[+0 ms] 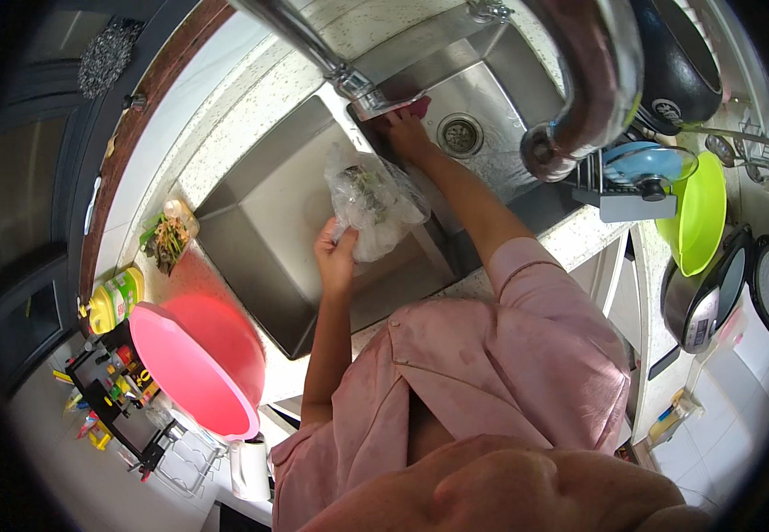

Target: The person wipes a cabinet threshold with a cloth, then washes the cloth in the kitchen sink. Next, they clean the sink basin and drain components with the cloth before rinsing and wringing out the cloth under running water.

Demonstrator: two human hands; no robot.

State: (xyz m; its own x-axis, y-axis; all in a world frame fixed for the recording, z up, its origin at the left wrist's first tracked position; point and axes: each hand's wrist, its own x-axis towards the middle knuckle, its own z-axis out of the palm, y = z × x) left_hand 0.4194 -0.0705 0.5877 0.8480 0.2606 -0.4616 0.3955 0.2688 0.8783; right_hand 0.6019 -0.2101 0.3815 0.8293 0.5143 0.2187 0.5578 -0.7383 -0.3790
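My left hand (336, 256) pinches the lower edge of a clear plastic bag (374, 206) above the left basin of a steel double sink (278, 219). Some dark green matter shows inside the bag. My right hand (407, 130) reaches over the divider beside the right basin, its fingers at a dark red cloth-like thing (419, 106) near the chrome faucet's spout (377, 100). Whether those fingers grip it is not clear. A round drain strainer (460, 135) lies in the right basin's floor, where the steel looks wet.
Left of the sink are vegetable scraps (168, 241), a yellow detergent bottle (115, 299) and a pink basin (191, 372). A large metal pipe (590, 80) crosses the upper right. Beyond it stand a black pan (673, 66), a dish rack (637, 205), a lime-green bowl (700, 216) and a rice cooker (707, 299).
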